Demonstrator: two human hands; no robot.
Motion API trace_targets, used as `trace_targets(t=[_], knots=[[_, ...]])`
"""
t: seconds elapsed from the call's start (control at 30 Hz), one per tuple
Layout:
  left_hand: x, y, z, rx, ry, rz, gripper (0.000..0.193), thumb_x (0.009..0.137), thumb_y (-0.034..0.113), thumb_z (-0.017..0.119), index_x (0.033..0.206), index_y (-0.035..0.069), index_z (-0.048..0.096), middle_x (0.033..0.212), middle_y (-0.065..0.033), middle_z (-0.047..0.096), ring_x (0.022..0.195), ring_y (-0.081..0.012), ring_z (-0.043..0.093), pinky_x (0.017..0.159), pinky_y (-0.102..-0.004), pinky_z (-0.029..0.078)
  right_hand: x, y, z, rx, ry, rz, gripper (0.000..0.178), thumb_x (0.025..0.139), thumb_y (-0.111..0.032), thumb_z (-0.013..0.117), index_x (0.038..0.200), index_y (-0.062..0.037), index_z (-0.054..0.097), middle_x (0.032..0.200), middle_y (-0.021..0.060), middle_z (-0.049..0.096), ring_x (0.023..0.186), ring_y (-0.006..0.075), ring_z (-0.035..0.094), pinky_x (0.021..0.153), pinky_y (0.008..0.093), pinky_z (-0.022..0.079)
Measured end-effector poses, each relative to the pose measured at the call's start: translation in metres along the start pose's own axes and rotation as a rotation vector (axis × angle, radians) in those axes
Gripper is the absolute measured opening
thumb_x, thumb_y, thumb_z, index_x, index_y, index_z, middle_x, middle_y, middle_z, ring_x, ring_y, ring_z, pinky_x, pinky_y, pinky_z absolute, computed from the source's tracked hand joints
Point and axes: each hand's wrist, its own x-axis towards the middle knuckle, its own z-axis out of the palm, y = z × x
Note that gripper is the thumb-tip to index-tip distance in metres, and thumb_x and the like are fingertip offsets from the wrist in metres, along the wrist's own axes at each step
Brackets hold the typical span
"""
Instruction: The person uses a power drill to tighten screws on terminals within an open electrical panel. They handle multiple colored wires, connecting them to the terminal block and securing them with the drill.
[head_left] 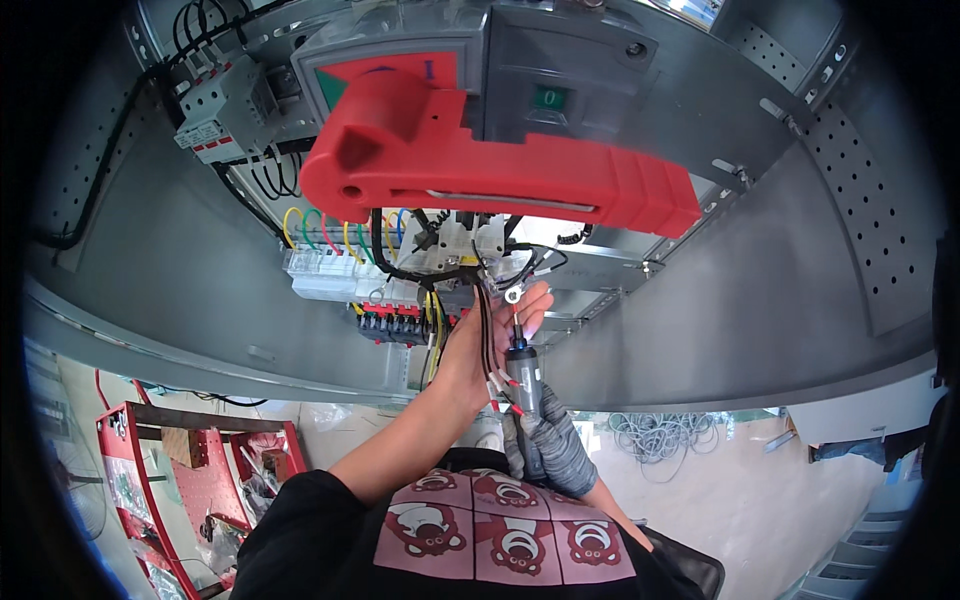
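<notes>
My right hand [557, 452], in a grey knit glove, is wrapped round a dark grey electric screwdriver [524, 378]. The screwdriver points up, and its bit reaches a small whitish round piece [514, 295] below the switch unit. Bare and palm up, my left hand [478, 342] is beside and partly behind the bit, its visible fingers stretched out and apart. Several black wires [484, 335] with red and white end markers hang in front of the left palm. A black cable bundle [425, 274] runs just above it. Whatever lies behind the wires is hidden.
A large red rotary handle [500, 175] juts out above my hands. Terminal blocks [335, 275] with coloured wires sit left, below a grey breaker [228, 110]. Grey metal cabinet walls [690, 290] surround the work. A red cart [210, 480] and coiled cable [665, 440] stand below.
</notes>
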Motion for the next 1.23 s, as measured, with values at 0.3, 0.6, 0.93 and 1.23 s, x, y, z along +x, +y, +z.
trace_targets(t=[0.3, 0.6, 0.93, 1.23], knots=[[0.006, 0.005, -0.019, 0.116, -0.004, -0.06, 0.049, 0.106, 0.037, 0.028, 0.132, -0.001, 0.044, 0.135, -0.0137, 0.055, 0.123, -0.0187, 0.054, 0.097, -0.0263, 0.046, 0.001, 0.009, 0.008, 0.086, 0.123, -0.027, 0.044, 0.098, -0.017, 0.055, 0.138, -0.0133, 0.038, 0.088, 0.0026, 0.057, 0.064, 0.009, 0.055, 0.052, 0.0236, 0.048], [0.007, 0.001, 0.002, 0.1, 0.104, 0.053, 0.042, 0.106, 0.03, 0.03, 0.126, -0.003, 0.046, 0.135, -0.0208, 0.051, 0.126, -0.0274, 0.052, 0.103, -0.0316, 0.047, 0.0, 0.001, 0.012, 0.113, 0.037, -0.038, 0.038, 0.099, -0.018, 0.053, 0.134, -0.0112, 0.041, 0.083, 0.0059, 0.058, 0.054, 0.0124, 0.054, 0.048, 0.0241, 0.045], [0.007, -0.005, -0.011, 0.101, 0.114, 0.096, 0.037, 0.104, 0.03, 0.039, 0.117, -0.004, 0.048, 0.133, -0.0219, 0.052, 0.124, -0.0275, 0.054, 0.103, -0.0322, 0.046, -0.002, -0.002, 0.002, 0.327, -0.042, 0.054, 0.037, 0.097, -0.023, 0.058, 0.128, -0.0065, 0.048, 0.082, 0.0081, 0.062, 0.054, 0.0147, 0.059, 0.047, 0.0252, 0.049], [0.01, -0.012, -0.015, 0.032, 0.078, 0.164, 0.039, 0.104, 0.029, 0.04, 0.127, -0.003, 0.044, 0.142, -0.0215, 0.044, 0.133, -0.028, 0.043, 0.112, -0.0368, 0.036, -0.006, -0.021, 0.004, 0.205, -0.029, 0.102, 0.044, 0.097, -0.025, 0.058, 0.135, -0.0094, 0.042, 0.081, 0.0075, 0.059, 0.052, 0.0163, 0.057, 0.042, 0.0267, 0.047]])
